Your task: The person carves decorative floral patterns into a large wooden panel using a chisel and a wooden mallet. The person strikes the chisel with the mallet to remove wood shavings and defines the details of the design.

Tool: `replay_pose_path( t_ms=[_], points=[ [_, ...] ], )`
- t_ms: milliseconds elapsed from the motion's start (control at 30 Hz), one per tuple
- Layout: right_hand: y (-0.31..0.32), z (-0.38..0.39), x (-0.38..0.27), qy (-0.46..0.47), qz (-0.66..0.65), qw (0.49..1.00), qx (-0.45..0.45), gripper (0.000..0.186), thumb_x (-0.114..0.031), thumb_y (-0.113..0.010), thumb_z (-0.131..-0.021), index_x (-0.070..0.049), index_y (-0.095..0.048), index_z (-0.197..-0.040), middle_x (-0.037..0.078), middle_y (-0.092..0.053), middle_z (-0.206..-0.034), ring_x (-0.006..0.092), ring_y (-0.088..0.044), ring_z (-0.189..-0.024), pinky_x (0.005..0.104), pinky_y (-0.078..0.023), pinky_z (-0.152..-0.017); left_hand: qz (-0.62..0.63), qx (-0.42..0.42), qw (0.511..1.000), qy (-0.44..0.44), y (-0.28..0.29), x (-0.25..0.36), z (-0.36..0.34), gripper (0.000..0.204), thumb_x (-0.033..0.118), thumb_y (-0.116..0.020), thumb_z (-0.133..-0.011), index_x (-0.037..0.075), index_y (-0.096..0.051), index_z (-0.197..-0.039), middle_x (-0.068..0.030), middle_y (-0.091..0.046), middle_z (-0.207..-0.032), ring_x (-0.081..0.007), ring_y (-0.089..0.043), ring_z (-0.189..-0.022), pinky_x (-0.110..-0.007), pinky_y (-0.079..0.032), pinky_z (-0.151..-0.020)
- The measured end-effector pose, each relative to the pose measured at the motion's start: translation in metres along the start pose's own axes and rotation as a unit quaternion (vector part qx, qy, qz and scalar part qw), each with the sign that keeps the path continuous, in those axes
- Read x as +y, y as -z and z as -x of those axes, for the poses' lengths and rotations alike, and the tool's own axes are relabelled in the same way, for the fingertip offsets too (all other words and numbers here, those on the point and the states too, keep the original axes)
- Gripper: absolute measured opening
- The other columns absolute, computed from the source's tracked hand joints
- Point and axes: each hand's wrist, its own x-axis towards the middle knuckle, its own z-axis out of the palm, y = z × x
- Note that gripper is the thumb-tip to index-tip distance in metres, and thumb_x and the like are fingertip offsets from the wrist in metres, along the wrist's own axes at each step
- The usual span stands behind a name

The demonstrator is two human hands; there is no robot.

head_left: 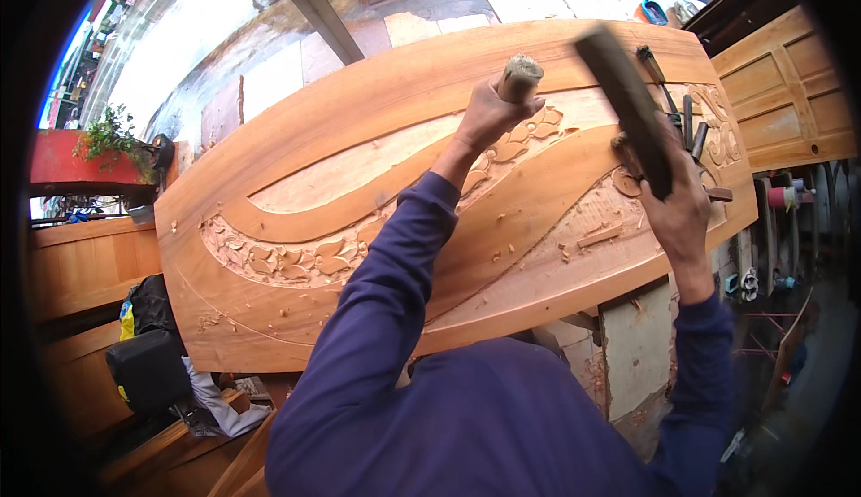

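My left hand [484, 118] is closed around a thick wooden handle [522, 77] with a pale, battered top, likely a carving chisel's; its blade is hidden below the fist. Raised on the right, my right hand [677, 214] grips a dark, blocky wooden mallet [625, 102], smeared by motion and apart from the handle. Beneath both hands lies a large wooden door panel [484, 268] with curved bands. A relief of leaves and flowers [327, 257] runs along it, passing under my left forearm.
Several carving tools [689, 122] lie at the panel's right end, partly behind the mallet. Wood chips [567, 250] are scattered over it. A black case [148, 370] is at lower left. A panelled door [789, 93] stands at right, and a post [314, 8] rises beyond the far edge.
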Motion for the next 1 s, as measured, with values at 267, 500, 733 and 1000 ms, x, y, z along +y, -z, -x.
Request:
replay_pose_path(
  t_ms=[267, 500, 733, 1000],
  points=[
    [-0.025, 0.189, -0.034, -0.447, -0.299, 0.813, 0.224, 0.060, -0.004, -0.070, -0.084, -0.002, -0.046, -0.139, 0.008, -0.059, -0.108, 0.0188, -0.059, -0.095, 0.0350, -0.050, -0.095, -0.149, 0.117, 0.972, -0.136, -0.061, 0.039, 0.145, 0.031, 0.024, -0.085, -0.088, 0.003, -0.066, -0.102, -0.0049, -0.068, -0.084, -0.0164, -0.064, -0.075, -0.032, -0.053, -0.071],
    [-0.052, 0.198, 0.010, -0.458, -0.396, 0.695, 0.388, 0.065, 0.001, -0.067, -0.083, -0.004, -0.042, -0.143, 0.010, -0.062, -0.103, 0.0187, -0.062, -0.077, 0.0329, -0.055, -0.074, -0.294, 0.029, 0.950, 0.098, -0.139, -0.011, 0.042, 0.067, 0.049, -0.060, -0.102, -0.003, -0.041, -0.140, -0.0326, -0.069, -0.090, -0.0462, -0.070, -0.078, -0.052, -0.053, -0.068],
    [-0.052, 0.197, 0.023, -0.461, -0.368, 0.704, 0.396, 0.063, -0.007, -0.069, -0.085, 0.000, -0.042, -0.141, 0.010, -0.062, -0.100, 0.0197, -0.063, -0.080, 0.0342, -0.055, -0.080, -0.459, 0.013, 0.885, 0.082, -0.182, -0.011, -0.015, 0.064, 0.045, -0.064, -0.101, -0.003, -0.053, -0.142, -0.0296, -0.071, -0.106, -0.0413, -0.072, -0.093, -0.048, -0.056, -0.080],
    [-0.059, 0.211, 0.030, -0.481, -0.384, 0.713, 0.337, 0.045, -0.007, -0.068, -0.085, 0.000, -0.050, -0.126, 0.009, -0.062, -0.097, 0.0192, -0.063, -0.079, 0.0337, -0.055, -0.077, -0.651, -0.154, 0.697, -0.260, -0.217, -0.046, -0.046, 0.037, 0.014, -0.067, -0.084, 0.006, -0.064, -0.120, -0.0196, -0.061, -0.121, -0.0399, -0.053, -0.130, -0.069, -0.027, -0.121]
  ],
)
